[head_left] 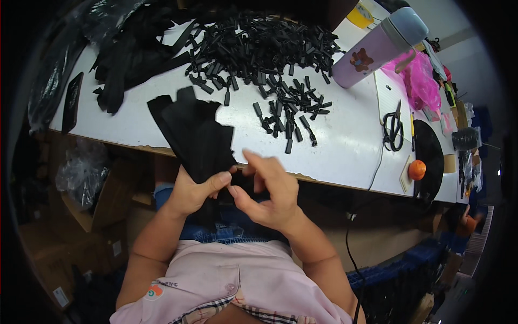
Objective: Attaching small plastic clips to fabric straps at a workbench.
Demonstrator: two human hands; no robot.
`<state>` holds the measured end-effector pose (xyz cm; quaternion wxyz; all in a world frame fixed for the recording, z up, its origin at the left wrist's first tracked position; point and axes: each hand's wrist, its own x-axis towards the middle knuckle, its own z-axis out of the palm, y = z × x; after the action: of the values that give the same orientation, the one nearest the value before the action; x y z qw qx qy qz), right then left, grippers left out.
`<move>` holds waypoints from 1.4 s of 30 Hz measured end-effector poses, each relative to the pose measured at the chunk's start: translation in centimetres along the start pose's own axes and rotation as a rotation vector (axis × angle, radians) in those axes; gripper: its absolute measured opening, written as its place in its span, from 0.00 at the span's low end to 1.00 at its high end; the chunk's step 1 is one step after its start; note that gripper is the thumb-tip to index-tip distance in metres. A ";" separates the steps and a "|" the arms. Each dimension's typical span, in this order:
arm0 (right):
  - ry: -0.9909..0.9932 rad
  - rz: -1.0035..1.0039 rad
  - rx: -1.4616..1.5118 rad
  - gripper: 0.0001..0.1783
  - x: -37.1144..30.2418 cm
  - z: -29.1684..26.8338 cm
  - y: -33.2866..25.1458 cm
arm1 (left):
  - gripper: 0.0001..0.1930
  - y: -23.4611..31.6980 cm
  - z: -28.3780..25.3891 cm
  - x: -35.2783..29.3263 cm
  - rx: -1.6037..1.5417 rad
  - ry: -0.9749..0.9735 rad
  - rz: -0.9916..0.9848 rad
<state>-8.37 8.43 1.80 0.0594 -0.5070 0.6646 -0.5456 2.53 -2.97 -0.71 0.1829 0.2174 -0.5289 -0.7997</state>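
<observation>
My left hand is closed around a bundle of black fabric strips. The strips fan upward over the table's front edge, and their lower ends hang below the hand. Close beside it, my right hand has its thumb and index finger apart, with the thumb tip near the left fingertips. Its fingers are slightly blurred, and nothing shows between them. Beyond both hands, small black zipper sliders with long pulls lie loose on the white table. A larger heap of the same pieces is behind them.
More black strips lie at the back left, near a dark phone-like slab. On the right are a lilac bottle, black-handled scissors, a pink plastic bag and an orange fruit. Cardboard boxes stand below left.
</observation>
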 end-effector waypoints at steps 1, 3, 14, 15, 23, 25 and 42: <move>0.039 -0.064 -0.001 0.17 0.8 0.0 0.1 | 0.11 -0.1 0.2 -0.1 0.008 -0.023 -0.021; 0.080 -0.127 -0.004 0.15 1.2 0.0 0.4 | 0.14 0.0 0.4 -0.4 0.003 -0.064 -0.084; -0.117 0.362 0.609 0.03 -1.8 0.2 1.8 | 0.08 -1.6 0.4 -0.7 0.091 -0.107 0.215; -0.117 0.362 0.609 0.03 -1.9 0.3 1.9 | 0.08 -1.5 0.8 -0.7 0.192 -0.073 0.262; -0.197 0.677 0.852 0.03 -1.4 -0.6 2.0 | 0.05 -2.2 1.2 -0.5 0.467 -0.064 0.560; -0.026 0.256 0.202 0.04 0.4 -0.7 2.6 | 0.05 -2.0 2.0 -0.9 0.445 0.131 0.392; -0.051 0.303 0.468 0.06 -0.1 -1.1 1.9 | 0.10 -1.7 2.8 -0.6 0.034 0.129 0.086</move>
<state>-10.20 9.05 0.68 0.2727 -0.3880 0.5868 -0.6563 1.45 0.10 -1.21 0.2471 0.2488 -0.5383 -0.7663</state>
